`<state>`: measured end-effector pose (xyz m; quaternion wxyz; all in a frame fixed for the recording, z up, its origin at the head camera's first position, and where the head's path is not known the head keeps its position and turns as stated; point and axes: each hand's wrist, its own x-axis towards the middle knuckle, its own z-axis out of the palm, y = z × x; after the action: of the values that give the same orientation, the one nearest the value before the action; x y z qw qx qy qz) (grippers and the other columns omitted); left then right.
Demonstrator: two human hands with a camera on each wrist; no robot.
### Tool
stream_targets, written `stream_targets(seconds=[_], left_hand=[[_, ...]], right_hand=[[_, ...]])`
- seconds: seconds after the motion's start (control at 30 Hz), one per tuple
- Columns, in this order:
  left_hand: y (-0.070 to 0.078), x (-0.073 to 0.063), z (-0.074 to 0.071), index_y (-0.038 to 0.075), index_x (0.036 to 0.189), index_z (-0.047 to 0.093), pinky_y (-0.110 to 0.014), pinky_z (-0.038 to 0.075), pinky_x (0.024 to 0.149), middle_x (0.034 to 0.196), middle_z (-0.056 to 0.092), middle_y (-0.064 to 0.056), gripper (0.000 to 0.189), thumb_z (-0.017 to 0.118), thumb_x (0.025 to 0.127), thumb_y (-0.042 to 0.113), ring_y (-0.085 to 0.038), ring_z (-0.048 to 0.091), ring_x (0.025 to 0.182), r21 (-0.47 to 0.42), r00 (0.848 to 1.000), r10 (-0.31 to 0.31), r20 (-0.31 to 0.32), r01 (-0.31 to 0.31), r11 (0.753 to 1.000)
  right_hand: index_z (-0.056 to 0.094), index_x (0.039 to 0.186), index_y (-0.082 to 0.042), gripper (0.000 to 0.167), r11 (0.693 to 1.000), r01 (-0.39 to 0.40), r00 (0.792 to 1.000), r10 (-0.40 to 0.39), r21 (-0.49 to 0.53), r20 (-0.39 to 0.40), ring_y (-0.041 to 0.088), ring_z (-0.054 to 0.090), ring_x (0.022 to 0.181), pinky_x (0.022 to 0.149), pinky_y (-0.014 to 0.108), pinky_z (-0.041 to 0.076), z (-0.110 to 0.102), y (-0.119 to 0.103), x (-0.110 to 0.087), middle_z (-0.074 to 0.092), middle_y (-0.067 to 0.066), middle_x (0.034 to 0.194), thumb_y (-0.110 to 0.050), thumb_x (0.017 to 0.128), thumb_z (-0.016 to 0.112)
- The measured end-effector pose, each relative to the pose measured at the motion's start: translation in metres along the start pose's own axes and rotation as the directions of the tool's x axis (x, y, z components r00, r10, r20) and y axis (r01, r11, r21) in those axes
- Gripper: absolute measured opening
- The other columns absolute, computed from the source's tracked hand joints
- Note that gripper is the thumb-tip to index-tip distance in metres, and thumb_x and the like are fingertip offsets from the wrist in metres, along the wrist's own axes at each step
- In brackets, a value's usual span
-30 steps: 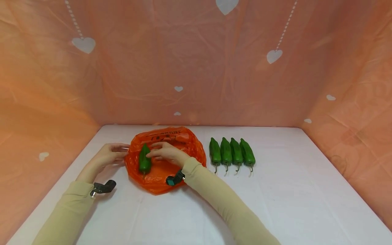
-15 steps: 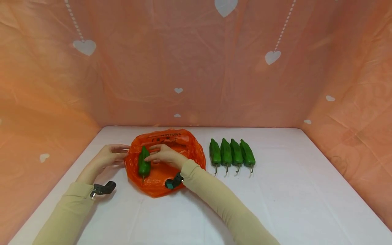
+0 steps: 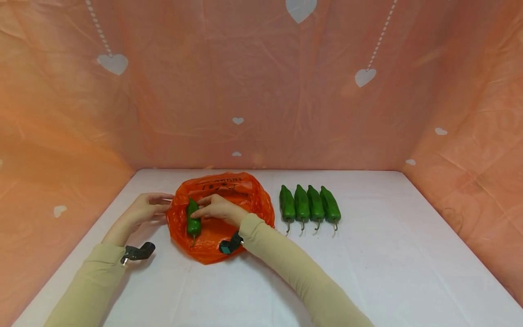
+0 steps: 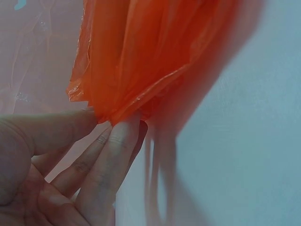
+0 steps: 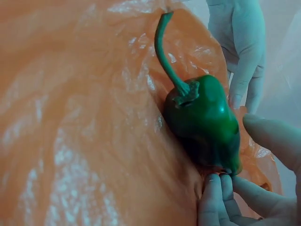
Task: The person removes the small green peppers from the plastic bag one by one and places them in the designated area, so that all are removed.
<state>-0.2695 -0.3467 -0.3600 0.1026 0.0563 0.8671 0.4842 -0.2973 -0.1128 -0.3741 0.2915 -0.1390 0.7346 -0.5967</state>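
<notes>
An orange plastic bag (image 3: 212,234) lies spread on the table with its mouth wide. Its left rim is pinched by my left hand (image 3: 145,210), thumb against fingers (image 4: 113,150) in the left wrist view. One green pepper (image 3: 194,225) rests inside the bag's left part, stem toward me. My right hand (image 3: 218,209) reaches over the bag at this pepper. In the right wrist view the thumb (image 5: 275,139) shows a small gap from the pepper (image 5: 207,122), and the fingertips (image 5: 214,186) are at its narrow tip.
Several more green peppers (image 3: 309,204) lie side by side right of the bag, stems toward me. The white tabletop (image 3: 392,254) is enclosed by orange cloth walls (image 3: 261,100) with white hearts. A wrist camera (image 3: 139,251) sits near the left sleeve.
The pepper in the bag has shifted slightly toward me and turned a little. My right hand has moved slightly left and nearer to me. The left hand stays at the rim.
</notes>
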Motion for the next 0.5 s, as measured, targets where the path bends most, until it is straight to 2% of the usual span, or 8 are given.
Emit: stream_targets(seconds=[0.23,0.5], left_hand=[[0.0003,-0.0014,-0.0002,-0.011,0.135,0.044,-0.038,0.055,0.082,0.124,0.054,-0.031,0.046,0.054,0.097,0.013,-0.031,0.064,0.100,0.006,1.000,0.014,0.003,-0.014,1.000],[-0.0002,-0.0015,0.0000,-0.015,0.135,0.040,-0.039,0.055,0.080,0.121,0.054,-0.034,0.046,0.054,0.096,0.007,-0.026,0.067,0.092,-0.070,0.999,0.041,0.023,-0.040,0.997]], right_hand=[[0.052,0.128,0.008,0.050,0.999,0.013,1.000,-0.013,0.031,-0.016,0.018,0.065,0.089,0.083,0.032,0.054,0.0030,-0.0010,0.0010,0.061,0.007,0.109,-0.002,0.083,0.072],[0.051,0.128,0.002,0.052,0.999,-0.013,0.999,0.014,0.031,-0.035,0.017,0.061,0.083,0.083,0.033,0.053,0.0049,-0.0031,-0.0012,0.057,0.004,0.107,-0.007,0.082,0.074]])
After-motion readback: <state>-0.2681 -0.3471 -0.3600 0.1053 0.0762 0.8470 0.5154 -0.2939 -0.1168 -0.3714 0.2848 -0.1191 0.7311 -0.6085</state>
